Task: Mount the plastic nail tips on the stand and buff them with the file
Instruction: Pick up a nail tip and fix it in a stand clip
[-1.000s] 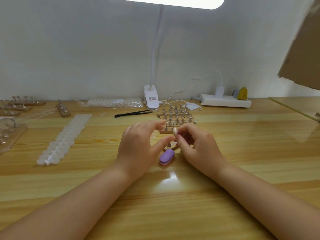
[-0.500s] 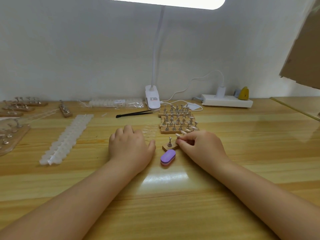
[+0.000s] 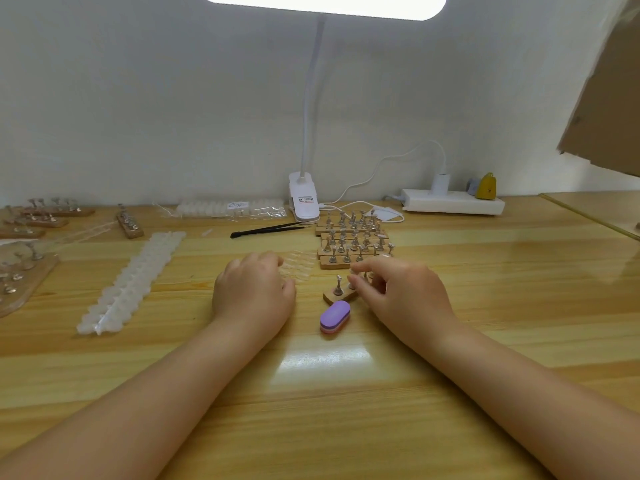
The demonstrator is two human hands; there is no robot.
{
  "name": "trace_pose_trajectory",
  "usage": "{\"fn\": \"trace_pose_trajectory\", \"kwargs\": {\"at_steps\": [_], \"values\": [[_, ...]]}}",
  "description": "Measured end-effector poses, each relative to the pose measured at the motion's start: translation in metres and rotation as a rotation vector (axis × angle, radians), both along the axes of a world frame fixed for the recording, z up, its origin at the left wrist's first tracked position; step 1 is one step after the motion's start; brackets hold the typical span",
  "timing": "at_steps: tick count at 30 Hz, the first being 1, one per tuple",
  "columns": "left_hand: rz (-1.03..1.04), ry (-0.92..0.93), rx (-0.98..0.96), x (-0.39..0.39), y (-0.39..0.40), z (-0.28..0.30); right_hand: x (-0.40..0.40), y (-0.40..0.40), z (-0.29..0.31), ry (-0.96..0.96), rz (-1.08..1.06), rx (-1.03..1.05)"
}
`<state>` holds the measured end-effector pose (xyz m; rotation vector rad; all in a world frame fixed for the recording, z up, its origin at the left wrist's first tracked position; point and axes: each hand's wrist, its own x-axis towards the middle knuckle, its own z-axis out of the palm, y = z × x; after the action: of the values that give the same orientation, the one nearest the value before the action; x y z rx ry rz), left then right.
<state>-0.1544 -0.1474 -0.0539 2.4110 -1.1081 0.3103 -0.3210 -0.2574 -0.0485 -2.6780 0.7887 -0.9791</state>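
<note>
A small wooden stand [image 3: 331, 297] with metal pegs sits at the table's middle, one bare peg [image 3: 338, 285] upright at its left end. My right hand [image 3: 401, 292] pinches a pale nail tip [image 3: 353, 271] between thumb and forefinger, right at the peg beside that one. My left hand [image 3: 252, 292] lies knuckles up, its fingertips on a clear strip of nail tips [image 3: 299, 266]. Just in front of the stand lies the purple buffer file [image 3: 335, 317], with neither hand touching it.
More wooden peg stands [image 3: 349, 242] are stacked behind the hands. Black tweezers [image 3: 266, 230], the lamp clip [image 3: 304, 202] and a power strip [image 3: 450, 202] lie farther back. A long white strip of tips [image 3: 131, 282] and further stands [image 3: 24, 275] occupy the left side.
Both hands came down from mid-air. My left hand settled onto the clear strip; my right hand brought the nail tip down to the small stand.
</note>
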Motion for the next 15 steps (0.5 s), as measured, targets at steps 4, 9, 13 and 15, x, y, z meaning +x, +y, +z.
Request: {"fn": "trace_pose_trajectory", "kwargs": {"at_steps": [4, 9, 13, 15], "values": [[0.076, -0.062, 0.112, 0.0024, -0.0003, 0.0006, 0.0011, -0.0006, 0.0020, 0.036, -0.004, 0.010], [0.007, -0.013, 0.045, 0.0032, -0.0008, 0.0007, 0.0028, 0.0001, 0.0016, 0.044, -0.006, 0.020], [-0.091, 0.196, -0.154, 0.0068, 0.0006, 0.0013, 0.0013, 0.0020, -0.0005, -0.012, 0.035, -0.002], [-0.127, 0.281, -0.240, 0.0070, -0.0001, 0.0022, 0.0007, 0.0028, -0.0007, -0.019, 0.060, -0.009]]}}
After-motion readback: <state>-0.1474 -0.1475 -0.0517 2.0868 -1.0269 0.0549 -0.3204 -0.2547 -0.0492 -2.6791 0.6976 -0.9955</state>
